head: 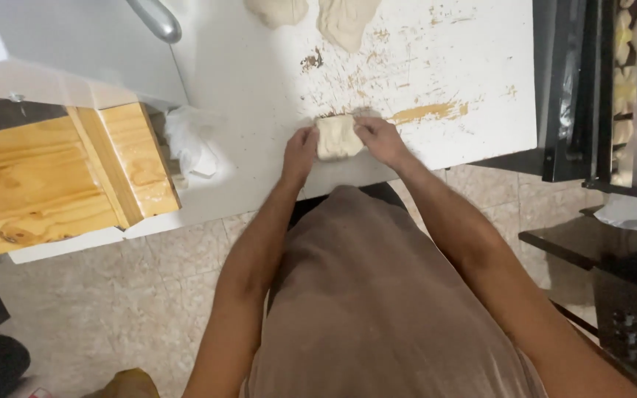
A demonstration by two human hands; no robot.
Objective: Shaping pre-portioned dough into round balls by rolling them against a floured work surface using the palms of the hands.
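Observation:
A pale lump of dough (337, 137) lies near the front edge of the white worktop (259, 81). My left hand (300, 152) presses against its left side and my right hand (381, 138) grips its right side, so the dough sits squeezed between both. Brown smears and crumbs mark the worktop just behind the dough. Two more pale dough pieces (344, 21) lie at the far edge of the worktop.
A wooden box (53, 177) stands at the left, with crumpled white plastic (189, 140) beside it. A metal handle (156, 18) shows at the top left. Dark rack shelves with trays (621, 88) stand at the right. Tiled floor (112, 295) lies below.

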